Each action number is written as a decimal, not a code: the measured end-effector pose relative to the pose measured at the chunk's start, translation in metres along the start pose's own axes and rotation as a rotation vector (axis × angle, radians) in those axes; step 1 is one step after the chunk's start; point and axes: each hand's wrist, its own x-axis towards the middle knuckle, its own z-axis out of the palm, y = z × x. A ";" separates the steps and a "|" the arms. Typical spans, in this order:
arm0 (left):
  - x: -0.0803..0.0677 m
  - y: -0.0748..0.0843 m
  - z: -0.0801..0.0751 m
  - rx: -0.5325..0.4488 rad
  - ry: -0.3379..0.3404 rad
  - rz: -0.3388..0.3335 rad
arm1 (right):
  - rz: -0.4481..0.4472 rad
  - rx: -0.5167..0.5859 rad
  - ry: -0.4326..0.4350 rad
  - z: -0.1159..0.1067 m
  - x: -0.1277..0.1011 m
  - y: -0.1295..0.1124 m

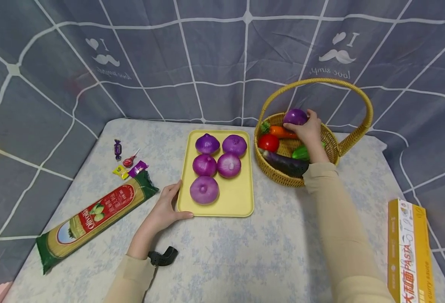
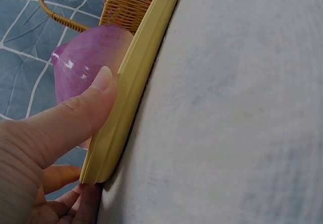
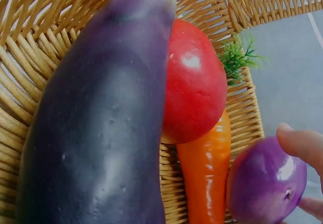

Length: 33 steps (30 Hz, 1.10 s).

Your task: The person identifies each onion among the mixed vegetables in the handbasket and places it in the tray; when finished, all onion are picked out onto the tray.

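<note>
My left hand (image 1: pixel 166 209) holds the near left corner of a pale yellow tray (image 1: pixel 237 198), its thumb along the front edge and its fingers at the left side. Several purple onions (image 1: pixel 204 190) sit in the tray, grouped toward its left and back. At the far side of a wicker basket (image 1: pixel 283 179), my right hand (image 1: pixel 310 129) grips another purple onion (image 1: pixel 295 117) between thumb and fingers. Beside that onion lies a carrot (image 3: pixel 206 183) with a green top. A red tomato (image 3: pixel 196 82), a dark eggplant (image 3: pixel 101 118) and a green vegetable (image 1: pixel 301 152) share the basket.
The basket's tall handle (image 1: pixel 317 81) arches over the right hand. Left of the tray lie a spaghetti pack (image 1: pixel 97 216), wrapped candies (image 1: pixel 138 168) and a lollipop (image 1: pixel 129 161). A pasta box (image 1: pixel 411 252) stands at the right edge. A patterned curtain (image 1: pixel 222 54) hangs behind the table.
</note>
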 end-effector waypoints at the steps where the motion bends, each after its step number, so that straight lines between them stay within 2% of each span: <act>1: 0.000 0.000 0.000 -0.001 -0.001 -0.001 | 0.002 -0.002 -0.008 0.001 0.000 0.000; 4: 0.001 0.000 0.000 -0.006 -0.005 -0.001 | 0.008 -0.004 -0.021 0.002 0.000 0.001; 9: 0.000 -0.001 0.000 -0.016 -0.005 0.004 | 0.024 -0.005 0.017 0.005 0.001 0.003; 14: 0.000 0.000 0.000 -0.018 -0.002 0.007 | 0.074 0.025 0.045 0.006 0.000 0.002; 20: -0.001 0.001 0.000 -0.025 -0.002 0.004 | 0.124 0.032 0.033 0.004 -0.001 0.000; 28: -0.001 0.000 0.000 -0.018 -0.002 0.001 | 0.112 0.042 0.059 -0.006 -0.006 -0.005; 33: 0.000 0.000 0.000 -0.004 -0.003 0.001 | 0.113 0.094 0.024 -0.013 -0.012 -0.009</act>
